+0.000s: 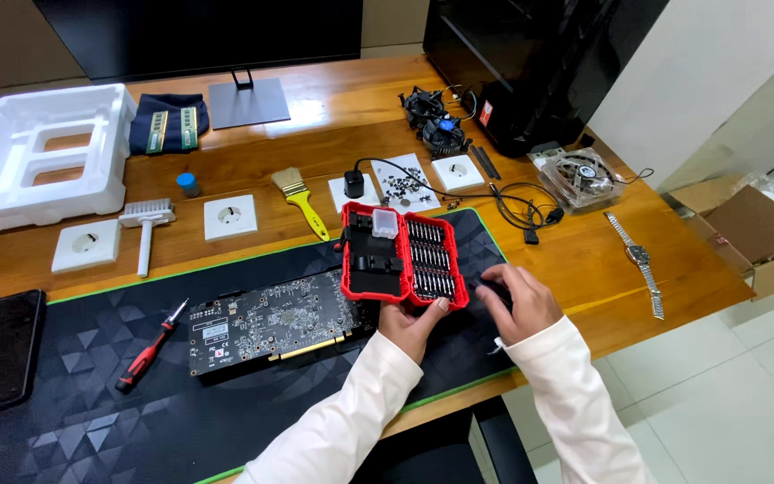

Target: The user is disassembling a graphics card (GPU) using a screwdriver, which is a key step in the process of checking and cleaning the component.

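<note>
Head | left hand (412,324) grips open red bit case (402,255) | right hand (520,303) curled, empty

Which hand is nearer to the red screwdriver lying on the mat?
Left. The left hand grips the near edge of the red bit case, well right of the red screwdriver. The right hand is farther right still, beyond the case.

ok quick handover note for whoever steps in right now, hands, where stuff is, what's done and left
Left hand: holds the near edge of the open red plastic screwdriver bit case.
Right hand: fingers down on the black desk mat right of the case; anything under them is hidden.
Black graphics card circuit board: flat on the mat, left of the case.
Red-handled screwdriver: further left, untouched.
Done: case open.
Left: no bit visibly picked.
</note>
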